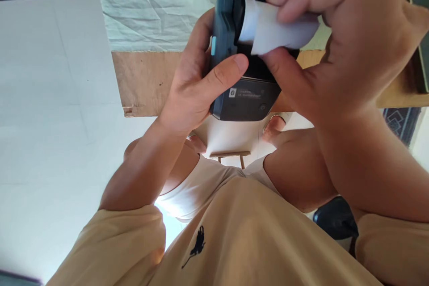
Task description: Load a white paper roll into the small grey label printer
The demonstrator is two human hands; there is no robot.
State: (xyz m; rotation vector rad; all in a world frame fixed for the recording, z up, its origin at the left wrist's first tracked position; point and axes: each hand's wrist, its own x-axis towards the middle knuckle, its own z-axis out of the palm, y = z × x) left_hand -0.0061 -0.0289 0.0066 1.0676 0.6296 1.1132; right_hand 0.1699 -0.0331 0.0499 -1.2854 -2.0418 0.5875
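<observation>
A dark portable label printer (pixel 246 98) with a Bluetooth mark on its face is held up above the table edge. My left hand (pixel 197 76) grips it by its left side, thumb across the front. Its black lid stands raised at the top, partly out of frame. A white paper roll (pixel 281 31) lies tilted at the printer's open compartment, one end inside the opening. My right hand (pixel 345 40) pinches the roll between thumb and fingers. The roll's far right end is partly covered by that hand.
A wooden table (pixel 144 80) with a pale green cloth (pixel 154 9) lies beneath the printer. A dark green object (pixel 420 31) sits at the right edge. Below are my legs, a small wooden stool (pixel 231 155) and a black object (pixel 335 218) on the floor.
</observation>
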